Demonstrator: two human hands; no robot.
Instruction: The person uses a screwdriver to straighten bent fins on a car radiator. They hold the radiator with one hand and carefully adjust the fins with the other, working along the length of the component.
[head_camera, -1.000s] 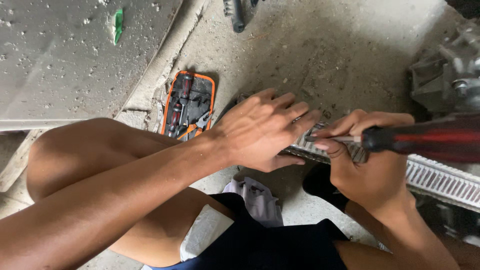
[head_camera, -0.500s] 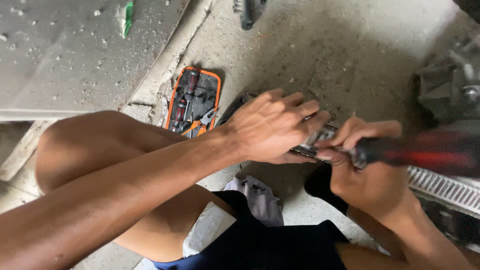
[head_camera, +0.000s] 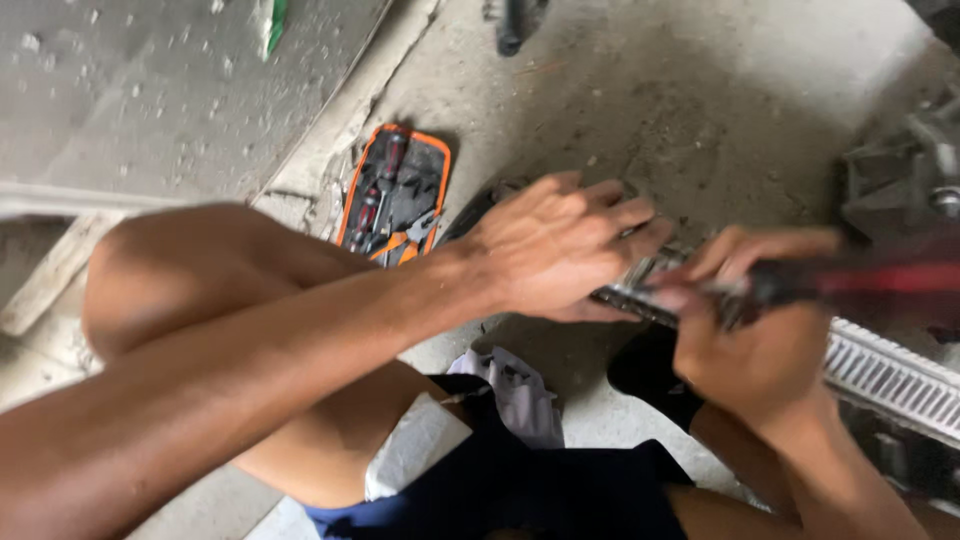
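Two hands worked at one finned metal strip (head_camera: 890, 375) lying on the concrete floor (head_camera: 640, 90). Left hand (head_camera: 560, 250) clenched over the strip's near end. Right hand (head_camera: 760, 340) grasped a red-handled tool (head_camera: 860, 280), held across the strip, blurred. Orange-edged tool pouch (head_camera: 395, 195) lay open left of the strip, well apart.

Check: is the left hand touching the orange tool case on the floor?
Apart. The head view shows bare concrete between the left hand and the orange tool case.
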